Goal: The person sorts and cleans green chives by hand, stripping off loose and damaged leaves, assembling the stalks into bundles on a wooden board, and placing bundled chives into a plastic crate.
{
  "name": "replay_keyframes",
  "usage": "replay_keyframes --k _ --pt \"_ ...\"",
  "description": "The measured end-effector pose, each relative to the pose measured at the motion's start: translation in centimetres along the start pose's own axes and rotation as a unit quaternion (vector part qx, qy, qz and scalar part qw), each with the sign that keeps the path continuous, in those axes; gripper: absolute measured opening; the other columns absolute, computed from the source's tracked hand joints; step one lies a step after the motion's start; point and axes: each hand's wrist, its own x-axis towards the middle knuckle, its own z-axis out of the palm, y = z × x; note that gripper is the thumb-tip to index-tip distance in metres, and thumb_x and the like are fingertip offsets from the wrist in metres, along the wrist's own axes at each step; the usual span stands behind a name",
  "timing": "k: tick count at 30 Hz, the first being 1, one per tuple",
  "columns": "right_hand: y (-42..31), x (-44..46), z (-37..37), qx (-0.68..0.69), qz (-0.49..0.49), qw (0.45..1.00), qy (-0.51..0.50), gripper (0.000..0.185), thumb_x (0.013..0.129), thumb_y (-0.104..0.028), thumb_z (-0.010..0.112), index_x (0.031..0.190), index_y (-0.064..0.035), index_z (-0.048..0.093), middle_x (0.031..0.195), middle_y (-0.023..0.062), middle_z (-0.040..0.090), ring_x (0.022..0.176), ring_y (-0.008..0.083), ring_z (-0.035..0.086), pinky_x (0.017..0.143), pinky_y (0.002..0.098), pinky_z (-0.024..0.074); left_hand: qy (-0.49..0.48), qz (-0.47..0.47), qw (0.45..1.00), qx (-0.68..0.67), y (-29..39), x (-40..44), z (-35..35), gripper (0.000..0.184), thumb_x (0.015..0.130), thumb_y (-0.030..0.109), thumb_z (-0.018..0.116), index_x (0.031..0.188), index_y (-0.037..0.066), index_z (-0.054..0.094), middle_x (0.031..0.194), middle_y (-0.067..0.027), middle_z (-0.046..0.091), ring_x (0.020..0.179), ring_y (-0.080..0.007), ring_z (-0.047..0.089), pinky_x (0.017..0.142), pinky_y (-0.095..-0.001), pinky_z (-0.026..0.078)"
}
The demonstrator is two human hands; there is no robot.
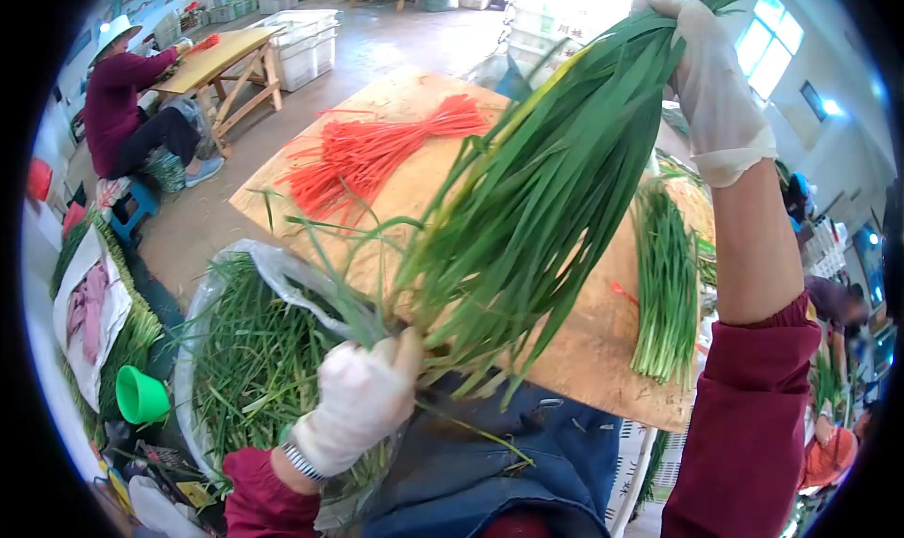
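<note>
My right hand (704, 77), in a thin white glove, is raised at the upper right and closed around a large bunch of green garlic chives (565, 180). The bunch hangs slantwise, its leaf tips pointing down and left. Down at those tips, my left hand (363, 397), also gloved, has its fingers closed on some loose chive leaves (391, 317). Behind the bunch, a bundle of red ties (377, 157) lies on the wooden board (603, 350). A smaller chive bundle (662, 293) rests along the board's right side.
Left of my lap, a clear plastic bag (193, 350) holds many loose leaves. A green cup (142, 394) stands beyond it. At the far left a person (132, 105) sits at another wooden table (221, 58). White crates (306, 48) are stacked behind.
</note>
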Motion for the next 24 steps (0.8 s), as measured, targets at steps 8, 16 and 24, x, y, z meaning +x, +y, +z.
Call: replay_keyframes --k 8,16,24 --pt "5.4 -1.3 -0.4 0.096 0.103 0.990 -0.017 0.010 0.083 -0.003 0.053 0.081 0.0069 0.057 0.072 0.0105 0.056 0.066 0.0172 0.056 0.061 0.0244 0.0472 -0.275 -0.190 0.940 0.073 -4.1 -18.8 -1.3 0.010 0.066 0.009 0.058 0.075 0.008 0.054 0.062 -0.0063 0.057 0.056 -0.0267 0.060 0.051 -0.0373 0.044" --pt "4.2 -4.2 0.3 0.042 0.035 0.997 0.059 0.010 0.082 -0.003 0.054 0.082 0.0064 0.053 0.073 0.0108 0.055 0.056 0.0211 0.052 0.053 0.0329 0.0467 -0.128 -0.281 0.949 -0.056 -1.4 -16.1 0.1 0.029 0.072 0.007 0.063 0.100 0.003 0.057 0.090 -0.0134 0.061 0.069 -0.0264 0.063 0.056 -0.0349 0.051" --pt "4.1 -4.9 0.6 0.037 0.027 0.995 0.092 0.017 0.086 -0.006 0.052 0.094 0.0074 0.055 0.082 0.0095 0.059 0.068 0.0172 0.057 0.063 0.0266 0.0484 0.163 -0.207 0.944 -0.200 2.3 -2.0 6.0 0.027 0.071 0.007 0.066 0.097 0.000 0.059 0.091 -0.0145 0.057 0.084 -0.0320 0.054 0.075 -0.0390 0.043"
